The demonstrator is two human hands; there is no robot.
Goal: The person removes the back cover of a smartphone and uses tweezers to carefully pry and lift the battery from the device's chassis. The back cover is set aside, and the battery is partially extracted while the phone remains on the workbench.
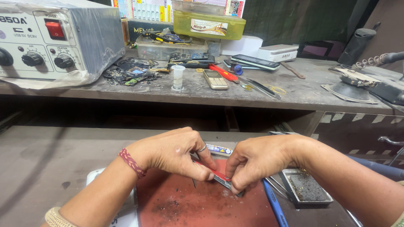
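My left hand (174,152) and my right hand (256,162) meet over a dark red work mat (202,206) near the front of the bench. Both grip a small flat device with a red face and metal edge (221,176), held tilted just above the mat. My left thumb and forefinger pinch its upper end; my right fingers curl round its lower end. Most of the device is hidden by my fingers. A small thin metal part (194,182) sticks down below my left fingers. A ring is on my left hand and a red thread band on that wrist.
A blue-handled tool (274,202) and tweezers lie right of the mat, beside a small metal tray (306,187). On the raised shelf stand a grey rework station (54,38), a gold keypad phone (215,79), a small white bottle (178,77), plastic boxes (209,24), phones and loose parts.
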